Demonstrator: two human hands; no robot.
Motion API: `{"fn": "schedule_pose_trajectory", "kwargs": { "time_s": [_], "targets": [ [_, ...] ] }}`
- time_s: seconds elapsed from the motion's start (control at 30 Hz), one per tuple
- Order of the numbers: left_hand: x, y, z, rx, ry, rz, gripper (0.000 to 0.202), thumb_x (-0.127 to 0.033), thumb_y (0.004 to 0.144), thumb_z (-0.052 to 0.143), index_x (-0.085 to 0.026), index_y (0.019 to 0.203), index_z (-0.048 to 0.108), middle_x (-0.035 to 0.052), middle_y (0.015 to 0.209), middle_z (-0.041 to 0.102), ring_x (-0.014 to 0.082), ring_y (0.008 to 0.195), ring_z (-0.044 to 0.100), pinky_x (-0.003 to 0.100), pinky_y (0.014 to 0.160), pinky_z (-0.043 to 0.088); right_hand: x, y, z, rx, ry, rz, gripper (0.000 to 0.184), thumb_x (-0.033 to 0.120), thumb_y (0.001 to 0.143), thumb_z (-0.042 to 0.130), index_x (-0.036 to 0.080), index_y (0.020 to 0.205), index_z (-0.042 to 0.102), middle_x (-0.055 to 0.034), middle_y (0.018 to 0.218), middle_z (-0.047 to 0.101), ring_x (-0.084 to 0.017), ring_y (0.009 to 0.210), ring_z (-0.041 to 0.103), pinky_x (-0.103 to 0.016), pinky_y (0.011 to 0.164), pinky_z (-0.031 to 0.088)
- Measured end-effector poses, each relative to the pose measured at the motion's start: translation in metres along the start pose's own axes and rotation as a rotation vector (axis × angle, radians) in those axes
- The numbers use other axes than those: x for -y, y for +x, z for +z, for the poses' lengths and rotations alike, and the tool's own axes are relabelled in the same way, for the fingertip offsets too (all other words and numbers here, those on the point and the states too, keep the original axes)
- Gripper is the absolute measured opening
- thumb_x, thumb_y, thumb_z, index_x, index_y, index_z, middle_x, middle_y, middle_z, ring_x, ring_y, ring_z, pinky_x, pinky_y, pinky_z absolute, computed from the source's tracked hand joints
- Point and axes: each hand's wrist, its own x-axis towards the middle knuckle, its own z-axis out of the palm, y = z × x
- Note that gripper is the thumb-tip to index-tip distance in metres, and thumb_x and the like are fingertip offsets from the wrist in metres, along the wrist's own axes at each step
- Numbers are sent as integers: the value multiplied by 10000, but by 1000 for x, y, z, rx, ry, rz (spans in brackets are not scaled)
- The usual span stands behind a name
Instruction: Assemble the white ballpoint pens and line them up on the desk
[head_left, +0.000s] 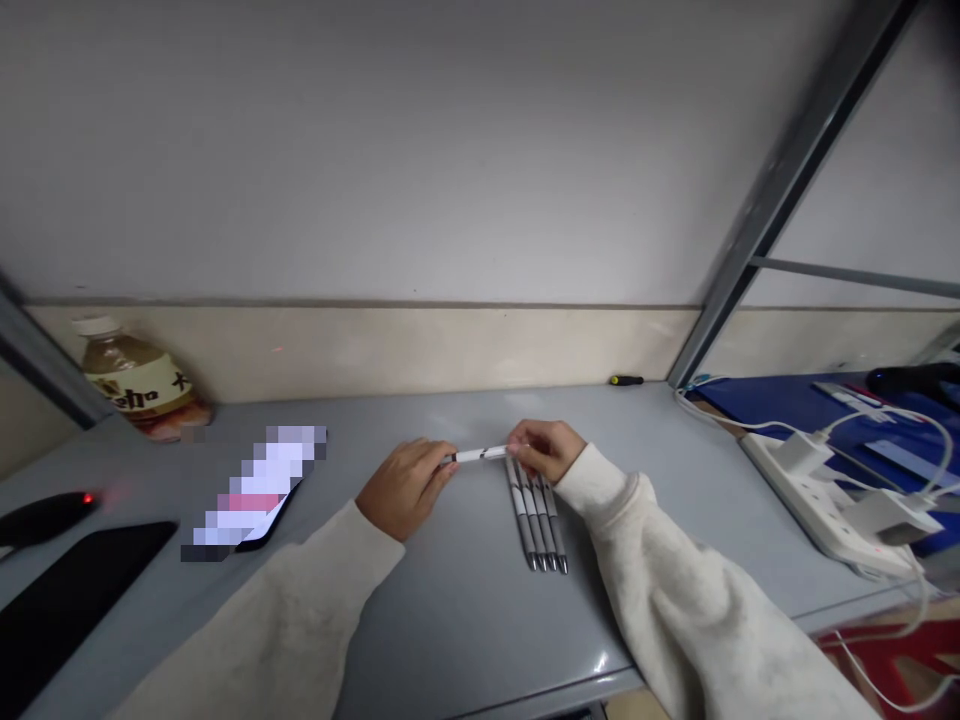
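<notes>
Both my hands hold one white pen [480, 455] level above the grey desk [450, 600]. My left hand [407, 485] pinches its left end with closed fingers. My right hand [545, 448] grips its right end, fingers curled. Just below my right hand, several grey pens [538, 520] lie side by side on the desk, tips pointing towards me. Cream sleeves cover both my arms.
A phone [255, 495] lies left of my hands, a black pad [67, 600] and a dark device with a red light [45, 512] further left. A drink bottle [139, 385] lies at the back left. A power strip with plugs and cables [840, 495] sits right. A small screwdriver [626, 380] rests by the wall.
</notes>
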Motion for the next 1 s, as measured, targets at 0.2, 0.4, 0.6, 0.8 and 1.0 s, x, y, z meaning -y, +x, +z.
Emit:
{"fn": "schedule_pose_trajectory", "kwargs": {
  "time_s": [0.2, 0.4, 0.6, 0.8, 1.0],
  "targets": [
    [1, -1, 2, 8, 15, -3, 282, -293, 901, 279, -187, 861, 537, 33, 732, 588, 178, 705, 552, 306, 669, 431, 1, -1, -1, 11, 71, 45, 274, 408, 751, 594, 158, 860, 569, 40, 567, 565, -75, 386, 499, -189, 395, 394],
    [-1, 0, 3, 2, -4, 11, 294, -295, 906, 273, -181, 873, 543, 40, 748, 599, 176, 703, 554, 305, 666, 435, 2, -1, 0, 32, 40, 75, 288, 426, 814, 499, 151, 767, 568, 29, 547, 552, -67, 383, 486, -184, 395, 387],
    [-1, -1, 2, 14, -1, 21, 290, -291, 905, 276, -182, 869, 542, 35, 753, 600, 175, 706, 557, 303, 668, 435, 4, -1, -1, 90, -8, 75, 314, 376, 846, 446, 156, 633, 514, 42, 466, 487, -75, 383, 484, -192, 418, 386],
    [0, -1, 2, 18, 28, 54, 294, -274, 910, 269, -174, 872, 543, 42, 749, 605, 180, 704, 553, 303, 657, 427, 7, -1, -2, 87, -99, -22, 150, 289, 734, 610, 155, 705, 549, 59, 496, 498, -62, 403, 443, -180, 428, 347],
    [3, -1, 4, 26, 87, 90, 309, -263, 921, 246, -171, 859, 533, 44, 743, 603, 177, 685, 539, 303, 650, 417, 7, -2, -2, 63, -183, -73, 206, 343, 792, 547, 149, 745, 597, 47, 481, 495, -71, 423, 435, -187, 457, 350]
  ]
}}
